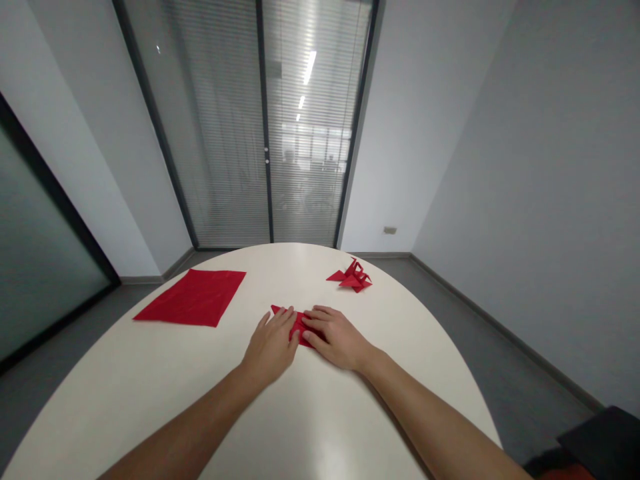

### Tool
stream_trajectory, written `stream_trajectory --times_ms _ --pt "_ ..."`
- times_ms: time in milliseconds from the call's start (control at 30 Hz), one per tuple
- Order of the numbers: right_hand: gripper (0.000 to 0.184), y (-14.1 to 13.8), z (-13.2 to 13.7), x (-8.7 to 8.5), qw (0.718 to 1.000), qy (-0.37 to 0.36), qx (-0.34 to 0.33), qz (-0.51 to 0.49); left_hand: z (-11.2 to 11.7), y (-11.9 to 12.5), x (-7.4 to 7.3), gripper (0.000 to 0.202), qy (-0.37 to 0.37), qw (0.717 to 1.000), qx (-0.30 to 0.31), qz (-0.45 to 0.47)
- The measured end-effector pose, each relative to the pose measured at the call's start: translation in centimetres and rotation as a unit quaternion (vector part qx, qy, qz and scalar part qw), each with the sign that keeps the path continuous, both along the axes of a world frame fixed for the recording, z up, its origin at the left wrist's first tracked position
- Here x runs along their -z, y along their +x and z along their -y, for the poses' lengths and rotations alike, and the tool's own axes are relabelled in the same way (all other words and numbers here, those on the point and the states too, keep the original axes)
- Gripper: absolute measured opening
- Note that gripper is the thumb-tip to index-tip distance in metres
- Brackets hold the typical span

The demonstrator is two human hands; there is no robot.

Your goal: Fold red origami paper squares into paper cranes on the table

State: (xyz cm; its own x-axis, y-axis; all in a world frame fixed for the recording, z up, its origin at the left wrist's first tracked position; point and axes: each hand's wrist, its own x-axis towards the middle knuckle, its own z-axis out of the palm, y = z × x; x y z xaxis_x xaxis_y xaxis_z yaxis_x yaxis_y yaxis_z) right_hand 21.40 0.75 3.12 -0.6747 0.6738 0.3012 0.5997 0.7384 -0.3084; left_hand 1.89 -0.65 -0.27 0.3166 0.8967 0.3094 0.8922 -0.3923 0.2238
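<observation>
Lying on the table [285,430] in front of the person, a folded red paper [299,328] sits under two bare hands, mostly covered, with a pointed corner showing beyond the left fingertips and a strip showing between the hands. The left hand [273,341] rests palm down on its left part, fingers stretched forward and slightly spread, the thumb near the strip. The right hand [337,335] lies over its right part, thumb and fingers parted, fingertips on the paper. Neither hand looks clamped on it; both seem to press from above. Beyond the right hand, well apart from the paper, is a folded red figure [354,277] with pointed ends; whether it is one piece or several I cannot tell. To the left a flat red sheet [195,300] lies near the table's edge. Past the table stand blinds [225,160] behind dark-framed glass, a pale wall [415,120] and grey floor [480,333]. A dark object [605,440], cut off, fills the lower right corner.
</observation>
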Motion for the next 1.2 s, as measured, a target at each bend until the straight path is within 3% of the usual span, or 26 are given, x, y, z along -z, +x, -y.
stream_trajectory --times_ms 200,333,467,600,933,1200 --pt "0.074 -0.1 0.7 1.0 0.994 -0.081 0.034 0.068 -0.1 0.3 0.3 0.049 -0.001 0.999 -0.025 -0.028" --pt "0.084 -0.3 1.3 1.3 0.991 -0.086 0.057 0.088 -0.4 0.3 0.6 0.051 -0.01 0.999 -0.023 -0.035" --pt "0.078 -0.9 2.2 0.9 0.992 -0.074 0.052 0.09 -0.5 0.1 0.7 0.051 -0.01 0.999 -0.015 -0.044" --pt "0.075 -1.1 2.5 0.6 0.988 -0.109 0.026 0.106 -0.5 0.0 0.7 0.049 -0.006 0.999 0.0 -0.049" --pt "0.081 -0.7 2.0 0.6 0.985 -0.141 0.009 0.102 -0.4 0.7 0.4 0.049 0.003 0.995 -0.093 -0.045" --pt "0.084 -0.4 1.6 0.7 0.983 -0.146 0.003 0.109 -1.4 -1.1 0.2 0.05 0.02 0.992 -0.121 -0.026"
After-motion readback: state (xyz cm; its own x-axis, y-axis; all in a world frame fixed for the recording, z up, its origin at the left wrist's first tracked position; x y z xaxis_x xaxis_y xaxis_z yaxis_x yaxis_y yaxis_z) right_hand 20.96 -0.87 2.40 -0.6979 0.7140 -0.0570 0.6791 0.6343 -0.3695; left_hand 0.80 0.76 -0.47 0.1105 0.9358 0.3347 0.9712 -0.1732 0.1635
